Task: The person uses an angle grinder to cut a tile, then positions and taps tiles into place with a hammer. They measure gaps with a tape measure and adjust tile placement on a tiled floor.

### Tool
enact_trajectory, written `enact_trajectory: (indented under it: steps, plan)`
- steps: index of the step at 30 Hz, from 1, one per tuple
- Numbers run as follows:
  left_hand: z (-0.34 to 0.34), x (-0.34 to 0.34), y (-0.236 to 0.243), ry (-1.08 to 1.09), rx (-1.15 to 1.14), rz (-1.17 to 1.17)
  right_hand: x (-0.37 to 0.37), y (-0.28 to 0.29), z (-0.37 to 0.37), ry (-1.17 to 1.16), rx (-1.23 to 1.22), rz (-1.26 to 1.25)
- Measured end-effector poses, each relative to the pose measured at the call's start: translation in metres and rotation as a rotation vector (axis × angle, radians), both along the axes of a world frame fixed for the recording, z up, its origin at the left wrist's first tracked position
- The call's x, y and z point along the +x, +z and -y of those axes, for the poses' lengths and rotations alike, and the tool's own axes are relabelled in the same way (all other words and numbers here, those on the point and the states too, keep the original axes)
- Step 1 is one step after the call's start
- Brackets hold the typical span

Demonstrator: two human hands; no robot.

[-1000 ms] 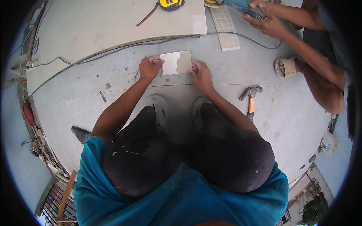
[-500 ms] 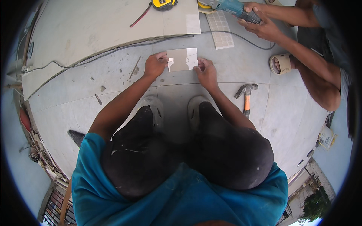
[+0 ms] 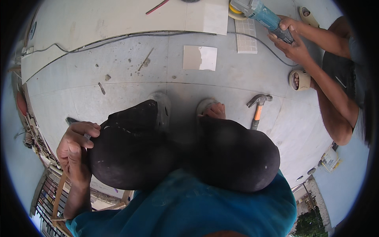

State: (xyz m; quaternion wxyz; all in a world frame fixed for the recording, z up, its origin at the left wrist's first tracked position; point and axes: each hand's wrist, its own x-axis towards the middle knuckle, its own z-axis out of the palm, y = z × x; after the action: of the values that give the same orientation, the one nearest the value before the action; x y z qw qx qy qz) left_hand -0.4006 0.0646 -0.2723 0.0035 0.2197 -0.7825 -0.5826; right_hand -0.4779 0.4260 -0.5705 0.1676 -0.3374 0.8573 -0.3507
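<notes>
A small glossy rectangular tile lies flat on the grey floor ahead of me, with neither hand touching it. My left hand is raised beside my left knee, its fingers loosely bent and apart, holding nothing. My right hand is low by my right shoe, mostly hidden behind my right knee. Its visible fingers are bunched together, and anything in them is hidden. A claw hammer with an orange and black handle rests on the floor to the right of that hand.
At the upper right, another person's hands hold a teal angle grinder. Below it lies a pale gridded tile piece. A dark cable crosses the floor beside a large pale slab. Debris is scattered at left.
Both hands have let go of the small tile, which now lies on the floor. My left hand has drawn back to my left knee; my right has come back toward my right shoe.
</notes>
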Motion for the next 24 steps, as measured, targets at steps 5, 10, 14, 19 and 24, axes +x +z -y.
enact_trajectory:
  steps: [5, 10, 14, 19, 24]
  plan:
    - [-0.016, 0.006, 0.012, -0.358, -0.630, -0.032, 0.002, -0.003, 0.017, -0.040, 0.007, -0.114]
    - [-0.015, -0.010, 0.027, -0.429, -0.582, -0.028, -0.007, 0.018, 0.026, 0.099, 0.118, -0.222]
    - [-0.020, -0.027, 0.049, -0.391, -0.403, 0.040, -0.010, 0.012, 0.019, 0.219, 0.371, -0.059]
    - [-0.037, -0.008, 0.084, -0.350, -0.268, 0.281, -0.072, 0.045, 0.025, 0.529, 0.505, 0.387]
    - [-0.065, 0.042, 0.107, -0.325, -0.297, 0.453, -0.064, 0.142, 0.078, 0.523, 0.593, 0.398]
